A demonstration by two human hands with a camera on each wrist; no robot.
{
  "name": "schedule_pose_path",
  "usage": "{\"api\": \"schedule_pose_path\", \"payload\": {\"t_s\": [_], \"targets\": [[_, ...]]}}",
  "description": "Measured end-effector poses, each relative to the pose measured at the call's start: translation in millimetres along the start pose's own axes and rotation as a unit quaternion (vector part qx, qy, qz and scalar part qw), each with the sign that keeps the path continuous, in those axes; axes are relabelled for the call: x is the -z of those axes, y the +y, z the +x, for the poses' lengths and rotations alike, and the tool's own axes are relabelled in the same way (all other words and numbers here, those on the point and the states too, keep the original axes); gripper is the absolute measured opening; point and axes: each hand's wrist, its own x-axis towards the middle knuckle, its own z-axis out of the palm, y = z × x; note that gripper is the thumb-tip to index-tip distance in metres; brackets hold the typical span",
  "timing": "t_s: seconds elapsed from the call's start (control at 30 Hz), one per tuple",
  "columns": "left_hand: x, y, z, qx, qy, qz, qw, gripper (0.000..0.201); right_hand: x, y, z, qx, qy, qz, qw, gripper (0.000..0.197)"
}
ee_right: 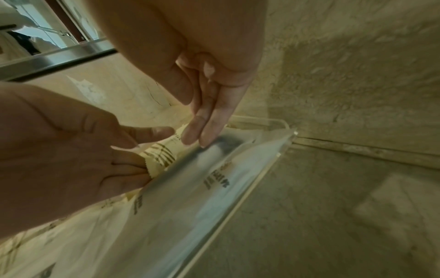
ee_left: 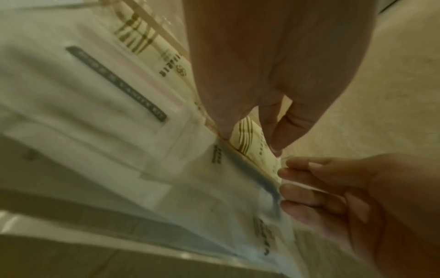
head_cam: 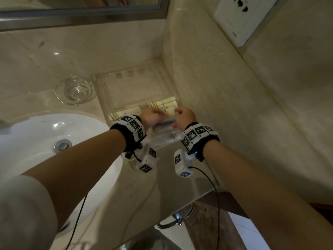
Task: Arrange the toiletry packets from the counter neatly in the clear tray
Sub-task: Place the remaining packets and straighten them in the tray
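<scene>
The clear tray (head_cam: pixel 133 87) sits in the counter's corner against the right wall. A cream packet with gold stripes (head_cam: pixel 164 105) lies at its near right, and another cream packet (head_cam: pixel 124 112) at its near left. Frosted white packets (head_cam: pixel 165 134) overlap under both hands. My left hand (head_cam: pixel 162 114) pinches the serrated end of a cream packet (ee_right: pixel 157 156). My right hand (head_cam: pixel 177 112) keeps straight fingers (ee_right: pixel 202 127) on the top edge of a frosted packet (ee_right: pixel 202 178), beside the tray's clear rim (ee_right: pixel 262 178). A white packet with a grey label (ee_left: pixel 95 84) lies to the left.
A glass dish (head_cam: pixel 73 90) stands left of the tray. The white sink basin (head_cam: pixel 36 141) with its drain (head_cam: pixel 62 145) takes up the left. The stone wall (head_cam: pixel 234 87) rises close on the right, with a white socket plate (head_cam: pixel 239 20) higher up. A mirror frame (head_cam: pixel 81 11) runs along the back.
</scene>
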Motion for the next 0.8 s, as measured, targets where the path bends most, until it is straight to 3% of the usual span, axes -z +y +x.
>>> {"api": "schedule_pose_path", "payload": {"t_s": [0.13, 0.23, 0.37, 0.47, 0.57, 0.67, 0.8], "targets": [[5, 2, -2, 0.01, -0.015, 0.007, 1.0, 0.024, -1, -2, -2, 0.031, -0.004, -0.04, 0.999, 0.034], [13, 5, -9, 0.009, -0.02, 0.037, 0.999, 0.033, -3, -5, -6, 0.056, 0.003, -0.064, 0.996, 0.025], [31, -1, -18, -0.032, -0.018, 0.112, 0.993, 0.031, -5, -9, -15, 0.079, -0.063, -0.125, 0.987, 0.008], [44, -10, -23, -0.052, -0.006, 0.129, 0.99, 0.025, -9, -6, -18, 0.059, -0.104, -0.235, 0.965, 0.01], [58, -22, -30, -0.032, -0.019, 0.121, 0.992, 0.014, -10, -2, -19, 0.053, -0.101, -0.319, 0.941, 0.02], [65, -32, -35, -0.045, -0.03, 0.189, 0.981, 0.018, -9, 0, -20, 0.057, -0.091, -0.347, 0.932, 0.022], [59, -31, -37, -0.059, 0.004, 0.227, 0.972, 0.023, -8, 5, -19, 0.084, -0.067, -0.37, 0.923, 0.033]]}}
